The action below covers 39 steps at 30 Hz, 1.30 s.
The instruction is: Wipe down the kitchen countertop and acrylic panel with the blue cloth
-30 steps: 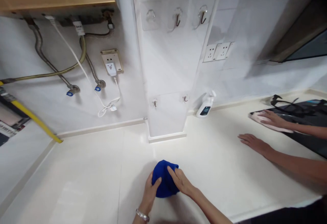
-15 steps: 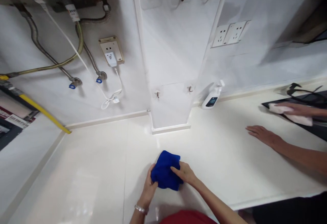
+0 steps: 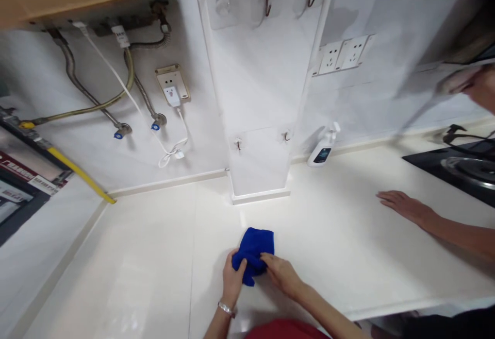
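Over the white countertop (image 3: 154,256) | blue cloth (image 3: 256,241) was held up, partly bunched | left hand (image 3: 232,277) had fingers clamped on its left side | right hand (image 3: 285,275) pinched its right

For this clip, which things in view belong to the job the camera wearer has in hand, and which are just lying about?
In hand:
- blue cloth, held by left hand and right hand

Seemingly just about:
- white spray bottle, untouched
- black cooktop
- white plug, in its socket
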Each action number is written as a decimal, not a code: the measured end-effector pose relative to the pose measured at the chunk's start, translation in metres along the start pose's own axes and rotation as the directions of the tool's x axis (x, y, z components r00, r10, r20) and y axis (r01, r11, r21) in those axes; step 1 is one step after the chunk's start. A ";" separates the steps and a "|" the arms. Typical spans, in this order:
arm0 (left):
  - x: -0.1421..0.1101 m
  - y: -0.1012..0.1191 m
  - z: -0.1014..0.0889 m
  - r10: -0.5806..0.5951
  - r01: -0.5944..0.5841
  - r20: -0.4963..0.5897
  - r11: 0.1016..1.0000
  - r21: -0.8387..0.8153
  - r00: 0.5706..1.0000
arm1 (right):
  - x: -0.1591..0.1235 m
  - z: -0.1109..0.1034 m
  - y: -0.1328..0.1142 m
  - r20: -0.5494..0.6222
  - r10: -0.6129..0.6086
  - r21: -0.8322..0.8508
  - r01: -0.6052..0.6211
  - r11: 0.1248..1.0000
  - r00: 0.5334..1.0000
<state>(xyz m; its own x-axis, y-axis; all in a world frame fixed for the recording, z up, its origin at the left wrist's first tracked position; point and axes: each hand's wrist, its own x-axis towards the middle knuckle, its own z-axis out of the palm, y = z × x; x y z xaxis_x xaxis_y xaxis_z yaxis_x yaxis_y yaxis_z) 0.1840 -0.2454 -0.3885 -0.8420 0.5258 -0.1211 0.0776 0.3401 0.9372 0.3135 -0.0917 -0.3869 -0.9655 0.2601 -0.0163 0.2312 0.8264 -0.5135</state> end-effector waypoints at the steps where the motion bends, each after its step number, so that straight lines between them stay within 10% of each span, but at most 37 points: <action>1: 0.001 0.003 -0.002 0.027 -0.029 0.028 0.999 0.041 0.999 | 0.005 -0.014 0.007 0.002 -0.004 0.022 0.004 1.000 1.000; 6: 0.033 0.047 -0.035 0.171 -0.226 0.215 0.937 0.267 0.962 | 0.045 -0.091 0.032 -0.145 -0.032 0.024 0.035 0.999 0.989; 14: 0.111 0.150 -0.090 0.529 -0.512 0.161 0.628 0.586 0.833 | 0.102 -0.176 0.019 -0.405 -0.184 0.014 0.207 0.978 0.896; 19: 0.088 0.110 -0.090 0.611 -0.608 0.269 0.454 0.651 0.744 | 0.080 -0.126 0.031 -0.451 -0.367 -0.064 0.381 0.922 0.813; 25: 0.014 0.012 -0.082 0.568 -0.738 0.499 0.336 0.584 0.654 | 0.009 -0.037 0.070 -0.062 -0.242 -0.057 0.239 0.969 0.968; 32: 0.014 -0.024 -0.110 0.524 -0.541 0.249 0.532 0.652 0.815 | 0.056 -0.021 0.009 -0.213 -0.183 -0.126 0.159 0.979 0.960; 39: 0.036 -0.027 -0.097 0.565 -0.558 0.227 0.526 0.641 0.793 | 0.071 0.025 -0.019 -0.107 -0.231 -0.249 0.198 0.948 0.967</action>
<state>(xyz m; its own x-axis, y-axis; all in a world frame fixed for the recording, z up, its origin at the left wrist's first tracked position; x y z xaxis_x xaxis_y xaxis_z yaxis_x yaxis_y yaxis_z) 0.0993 -0.3114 -0.3864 -0.5029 0.7862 0.3592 0.8534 0.3855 0.3509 0.2372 -0.1009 -0.3996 -0.9742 0.1144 0.1945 0.0576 0.9594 -0.2762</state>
